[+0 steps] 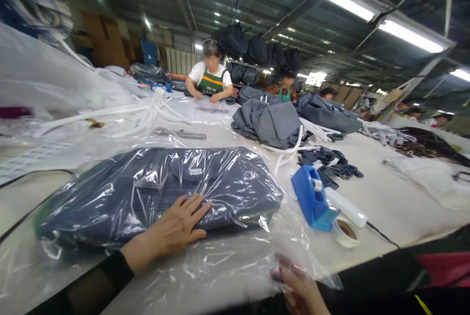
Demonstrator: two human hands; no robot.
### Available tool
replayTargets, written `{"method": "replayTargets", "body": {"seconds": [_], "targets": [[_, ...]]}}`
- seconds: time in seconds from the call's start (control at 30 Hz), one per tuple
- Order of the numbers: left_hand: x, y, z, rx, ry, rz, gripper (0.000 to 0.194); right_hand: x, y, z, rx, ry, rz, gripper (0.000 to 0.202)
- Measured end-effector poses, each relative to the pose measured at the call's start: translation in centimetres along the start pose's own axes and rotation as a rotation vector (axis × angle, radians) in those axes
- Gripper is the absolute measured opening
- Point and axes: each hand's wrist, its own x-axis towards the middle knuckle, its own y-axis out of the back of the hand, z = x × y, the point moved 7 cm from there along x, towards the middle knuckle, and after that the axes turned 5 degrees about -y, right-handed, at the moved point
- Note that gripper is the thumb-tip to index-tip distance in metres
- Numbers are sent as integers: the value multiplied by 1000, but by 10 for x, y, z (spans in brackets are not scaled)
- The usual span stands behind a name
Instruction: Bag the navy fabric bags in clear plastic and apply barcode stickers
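A dark grey fabric bag (147, 207) lies flat on the table inside a clear plastic bag (227, 261), with a small white label showing on its upper side. My left hand (179, 222) rests on the front part of the wrapped bag, palm down and fingers spread. The loose end of the plastic spreads toward me and to the right. At that end is my right hand (295, 280), low in view; its fingers are blurred and seen partly through film, so their grip is unclear.
To the right stand a blue tape dispenser (314, 200), a white corded tool (345, 206) and a tape roll (345, 233). Beyond them lie dark straps (330, 163) and heaped grey fabric (270, 121). A metal ruler (179, 133) lies behind the wrapped bag. A co-worker (210, 77) works opposite.
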Motion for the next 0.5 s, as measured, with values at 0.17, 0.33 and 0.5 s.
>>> {"method": "replayTargets", "body": {"seconds": [0.17,0.33,0.5], "targets": [[-1,1,1,-32,35,6,61,-7,-74,17,49,-92,-178,79],[-1,-3,0,-35,40,19,62,-6,-116,17,338,-180,-153,67],[-1,-5,-1,-12,45,18,63,-2,-111,22,458,-18,-94,52]]}}
